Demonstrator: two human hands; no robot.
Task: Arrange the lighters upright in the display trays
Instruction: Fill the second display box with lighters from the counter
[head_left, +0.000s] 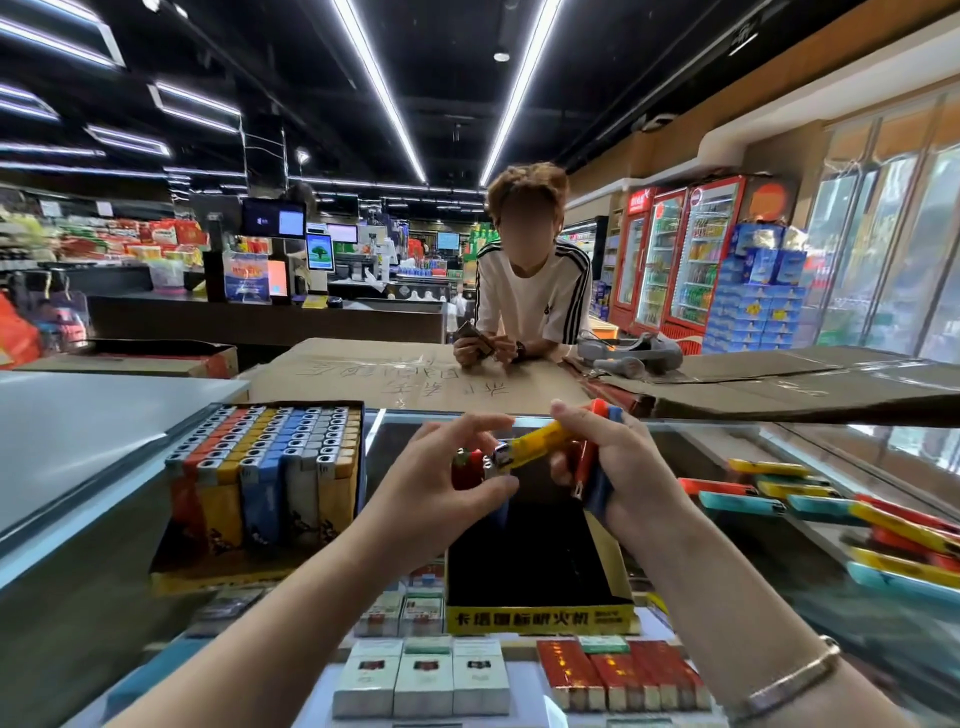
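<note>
The right hand (613, 467) is closed around a small bunch of lighters, a red lighter (586, 465) and a blue lighter (602, 488) showing between its fingers, with their ends poking out above the knuckles. A yellow lighter (535, 441) sticks out of that bunch toward the left, its metal head lying between the fingertips of the left hand (447, 467), which pinches narrowly at it; another red lighter (464, 470) sits tucked in the left palm. Directly beneath both hands stands the yellow-fronted display tray (540, 618), its dark inside showing no lighters that can be made out. To the left of the hands, a full display tray (332, 566) holds rows of lighters upright. To the right, well apart from the grip, loose lighters (810, 499) lie flat on the glass counter (675, 441). Beyond the hands, a person in a white striped shirt (530, 296) leans on flattened cardboard (395, 374).
</note>
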